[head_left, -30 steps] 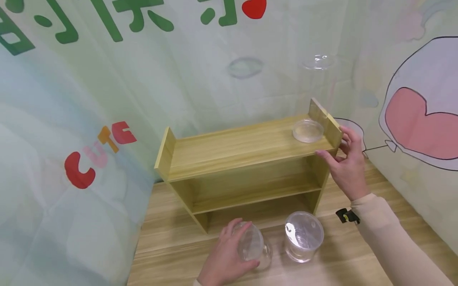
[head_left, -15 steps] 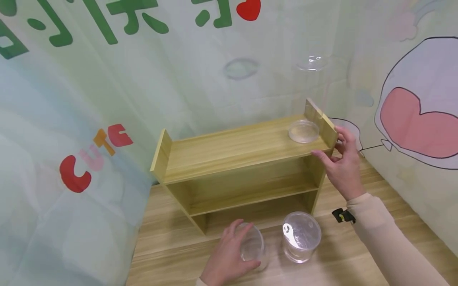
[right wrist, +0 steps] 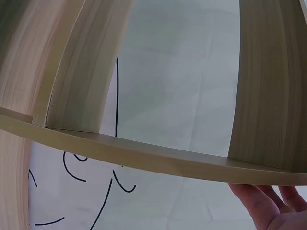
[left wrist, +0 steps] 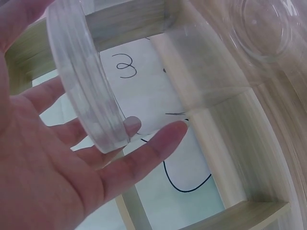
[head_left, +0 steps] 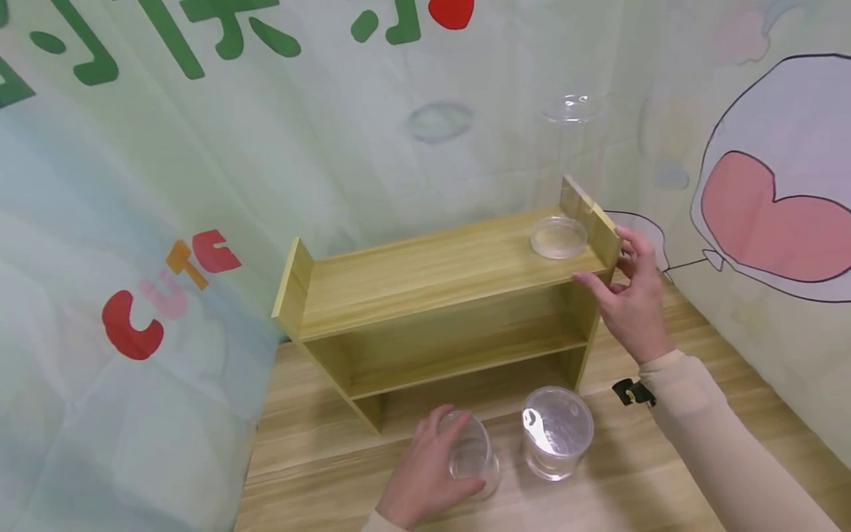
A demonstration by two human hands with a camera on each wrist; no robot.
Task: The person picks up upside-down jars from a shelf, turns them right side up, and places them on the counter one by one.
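Note:
My left hand (head_left: 428,473) holds a clear plastic jar (head_left: 473,451) by its lidded top, low in front of the shelf. In the left wrist view, fingers and thumb curl round the jar's ribbed lid (left wrist: 86,86), its transparent body reaching away from the palm. My right hand (head_left: 634,299) grips the right side panel of a small wooden shelf (head_left: 425,270), thumb at the front edge and fingers on the outer face. From the right wrist, fingertips (right wrist: 256,203) show against the panel's edge. A second lidded clear jar (head_left: 557,436) stands on the table to the right of the first.
A tall clear canister (head_left: 558,240) stands at the right end of the shelf's top board, its sides barely visible against the cloth backdrop. Printed cloth walls (head_left: 166,148) enclose the back and sides of the wood-grain table (head_left: 312,465).
The scene drifts a little left in the head view. The jar in my left hand shifts and stands less tilted, while my right hand keeps its hold on the shelf.

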